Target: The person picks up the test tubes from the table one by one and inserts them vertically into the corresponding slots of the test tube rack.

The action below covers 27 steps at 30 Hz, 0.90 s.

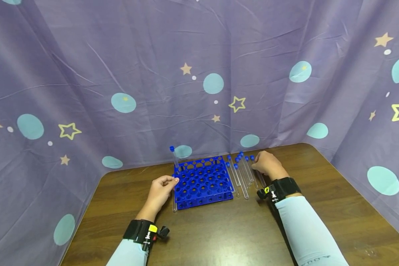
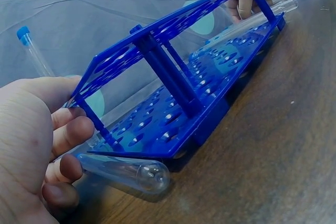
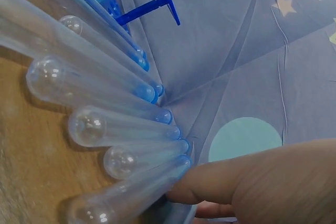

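My left hand (image 1: 161, 190) grips the left edge of a blue test tube rack (image 1: 203, 181), thumb on its upper plate and fingers curled below. A clear test tube (image 2: 131, 174) lies along that side, close under the fingers. Another tube with a blue cap (image 1: 172, 149) stands upright at the rack's back left corner. To the right of the rack, several blue-capped test tubes (image 1: 242, 179) lie side by side on the table. My right hand (image 1: 267, 164) is at the right end of this row, its fingers pinching the outermost tube (image 1: 261, 180), whose cap is hidden by the hand.
The brown wooden table (image 1: 216, 232) carries the rack and tubes near its back edge. A purple curtain (image 1: 153, 74) with stars and dots hangs close behind and along both sides. Each wrist wears a black strap (image 1: 287, 186) with a small camera.
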Tool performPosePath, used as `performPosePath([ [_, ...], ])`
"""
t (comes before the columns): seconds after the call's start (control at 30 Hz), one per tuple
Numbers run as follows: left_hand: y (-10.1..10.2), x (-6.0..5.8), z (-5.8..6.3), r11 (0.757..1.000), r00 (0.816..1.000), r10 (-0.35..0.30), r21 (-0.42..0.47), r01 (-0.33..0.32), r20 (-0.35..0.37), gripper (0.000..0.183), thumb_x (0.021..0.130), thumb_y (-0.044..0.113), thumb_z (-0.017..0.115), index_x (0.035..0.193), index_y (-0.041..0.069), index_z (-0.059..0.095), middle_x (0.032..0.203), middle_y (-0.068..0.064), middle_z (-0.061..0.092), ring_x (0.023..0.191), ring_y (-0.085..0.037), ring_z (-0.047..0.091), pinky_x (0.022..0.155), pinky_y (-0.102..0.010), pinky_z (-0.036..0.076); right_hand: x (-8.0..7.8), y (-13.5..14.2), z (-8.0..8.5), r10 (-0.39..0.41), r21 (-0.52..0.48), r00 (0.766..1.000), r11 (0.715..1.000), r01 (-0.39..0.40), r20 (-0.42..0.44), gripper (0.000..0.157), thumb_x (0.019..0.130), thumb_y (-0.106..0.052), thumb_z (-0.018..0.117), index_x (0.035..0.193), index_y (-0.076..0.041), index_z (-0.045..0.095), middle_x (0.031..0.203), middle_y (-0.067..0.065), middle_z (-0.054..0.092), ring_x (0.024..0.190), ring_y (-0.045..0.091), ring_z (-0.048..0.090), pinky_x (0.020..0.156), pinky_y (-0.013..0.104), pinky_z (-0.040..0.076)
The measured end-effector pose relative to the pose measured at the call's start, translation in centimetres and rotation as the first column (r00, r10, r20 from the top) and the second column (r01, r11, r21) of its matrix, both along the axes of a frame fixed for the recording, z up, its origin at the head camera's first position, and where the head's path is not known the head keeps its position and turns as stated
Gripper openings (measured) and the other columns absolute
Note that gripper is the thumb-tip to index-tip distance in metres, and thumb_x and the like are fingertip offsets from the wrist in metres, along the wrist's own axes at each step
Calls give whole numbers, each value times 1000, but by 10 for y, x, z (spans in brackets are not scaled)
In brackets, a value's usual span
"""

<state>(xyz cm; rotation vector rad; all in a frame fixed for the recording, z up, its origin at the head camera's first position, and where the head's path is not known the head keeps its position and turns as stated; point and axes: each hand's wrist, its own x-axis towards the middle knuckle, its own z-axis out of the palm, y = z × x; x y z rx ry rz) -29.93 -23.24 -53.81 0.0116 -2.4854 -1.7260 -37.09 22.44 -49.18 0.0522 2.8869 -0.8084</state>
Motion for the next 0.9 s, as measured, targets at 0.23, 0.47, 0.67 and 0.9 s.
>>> performPosePath([
  [0.23,0,-2,0,999,1000,-17,34,17,-16,33,107,26,82,129,4,76,80,6,68,69,-10,56,63,-25,47,1,0,1,-3,6,1000,1000,3,12,25,100,-27,83,108,-8,67,92,9,74,74,25,74,63,37,58],
  [0.47,0,-2,-1,997,998,-43,66,45,-37,48,106,23,83,149,7,69,75,7,62,61,-10,50,60,-25,46,0,1,-2,-10,3,1000,1000,10,8,29,99,-27,86,110,-7,68,92,9,74,73,24,76,63,36,60],
  [0.67,-1,-3,0,996,998,-41,71,44,-48,49,106,25,84,149,7,71,75,7,61,61,-11,51,61,-26,47,-2,3,-2,-2,-2,1000,1000,2,9,29,99,-28,86,109,-8,68,83,6,72,70,24,75,63,36,57],
  [0.9,-1,-2,0,996,997,-42,74,47,-60,48,105,22,84,148,6,72,73,8,59,61,-9,50,61,-25,46,-3,3,-2,2,-21,1000,1000,-2,10,28,99,-27,86,109,-7,68,82,4,69,70,21,73,62,34,56],
])
